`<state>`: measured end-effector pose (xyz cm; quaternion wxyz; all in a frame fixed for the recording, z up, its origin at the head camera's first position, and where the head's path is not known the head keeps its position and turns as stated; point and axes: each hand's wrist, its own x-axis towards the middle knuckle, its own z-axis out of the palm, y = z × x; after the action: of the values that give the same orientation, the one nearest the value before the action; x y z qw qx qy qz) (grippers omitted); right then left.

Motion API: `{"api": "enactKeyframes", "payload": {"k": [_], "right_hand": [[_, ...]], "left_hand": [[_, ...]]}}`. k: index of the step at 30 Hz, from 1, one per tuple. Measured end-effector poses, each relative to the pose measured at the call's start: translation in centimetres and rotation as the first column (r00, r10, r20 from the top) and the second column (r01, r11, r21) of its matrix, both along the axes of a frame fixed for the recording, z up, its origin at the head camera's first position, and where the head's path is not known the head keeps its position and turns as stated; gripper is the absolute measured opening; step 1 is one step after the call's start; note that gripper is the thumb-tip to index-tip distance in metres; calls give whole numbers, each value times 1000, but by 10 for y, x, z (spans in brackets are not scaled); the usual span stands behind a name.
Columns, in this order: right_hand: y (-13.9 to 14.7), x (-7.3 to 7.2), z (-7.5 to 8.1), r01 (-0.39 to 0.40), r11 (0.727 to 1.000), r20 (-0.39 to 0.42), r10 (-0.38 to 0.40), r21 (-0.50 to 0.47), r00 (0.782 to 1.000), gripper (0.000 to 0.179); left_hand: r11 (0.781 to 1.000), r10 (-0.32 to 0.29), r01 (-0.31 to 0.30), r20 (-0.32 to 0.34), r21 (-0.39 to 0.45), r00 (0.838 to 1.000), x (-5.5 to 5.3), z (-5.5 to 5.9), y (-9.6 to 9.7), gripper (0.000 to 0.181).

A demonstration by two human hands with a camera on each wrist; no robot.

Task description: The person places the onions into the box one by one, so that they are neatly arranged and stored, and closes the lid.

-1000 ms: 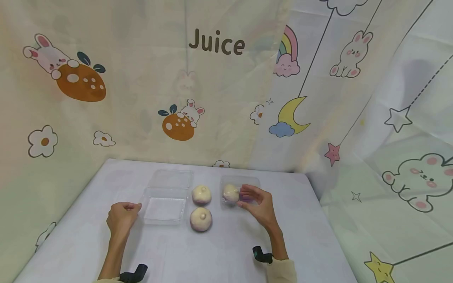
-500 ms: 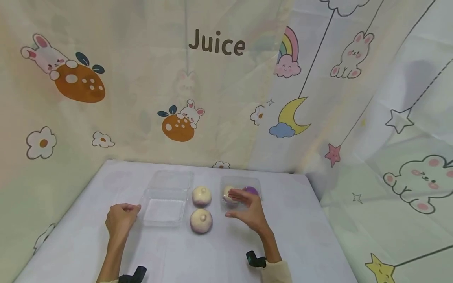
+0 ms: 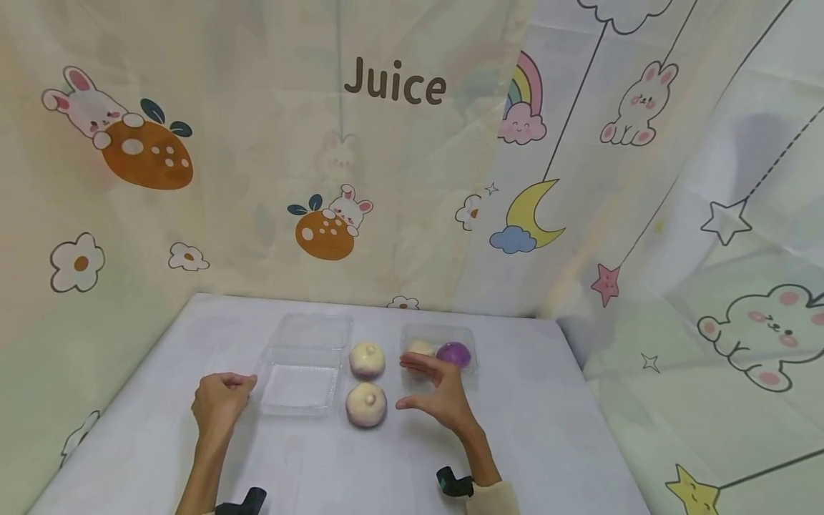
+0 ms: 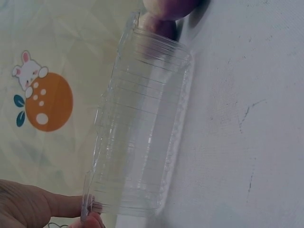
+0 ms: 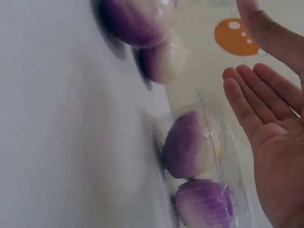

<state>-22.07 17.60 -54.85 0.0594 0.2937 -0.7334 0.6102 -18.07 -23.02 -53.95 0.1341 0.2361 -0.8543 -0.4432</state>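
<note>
On table (image 3: pixel 335 465): left box (image 3: pixel 299 390), its lid (image 3: pixel 312 330) behind it; right box (image 3: pixel 438 332) holding two boxed onions (image 3: pixel 453 354), side by side. Loose onions (image 3: pixel 366 405), two, between boxes, one before the other. Left fingers (image 3: pixel 241 382) at left box's left rim; right fingers (image 3: pixel 421 363) near right box's front.

Cream-and-purple onions (image 3: pixel 366 407), clear boxes (image 3: pixel 299 386), a white table (image 3: pixel 547 436) — and a cream backdrop (image 3: pixel 251 129) patterned with white rabbits (image 3: pixel 90 111)

The right hand (image 5: pixel 278 135) shows its palm near a clear container (image 5: pixel 223 128), fingers extended and thumb spread apart from them. Two purple-and-white bulbs (image 5: pixel 190 145) sit inside it, side by side. Two loose bulbs (image 5: pixel 137 21) overlap on the white table (image 5: pixel 71 142), before an orange print (image 5: pixel 232 40).
</note>
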Motion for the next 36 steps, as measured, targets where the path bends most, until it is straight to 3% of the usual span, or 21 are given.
{"api": "enactKeyframes", "payload": {"k": [12, 30, 36], "right_hand": [[-17, 6, -9, -12, 1000, 63, 11, 10, 998, 86], [-32, 14, -24, -47, 999, 107, 45, 21, 993, 93], [-36, 12, -27, -64, 998, 88, 63, 14, 994, 93]], "left_hand": [[1000, -7, 7, -10, -7, 1000, 0, 1, -1, 29], [1000, -10, 9, -2, -1, 1000, 2, -2, -1, 30], [1000, -13, 13, -5, -18, 1000, 1, -2, -2, 31]]}}
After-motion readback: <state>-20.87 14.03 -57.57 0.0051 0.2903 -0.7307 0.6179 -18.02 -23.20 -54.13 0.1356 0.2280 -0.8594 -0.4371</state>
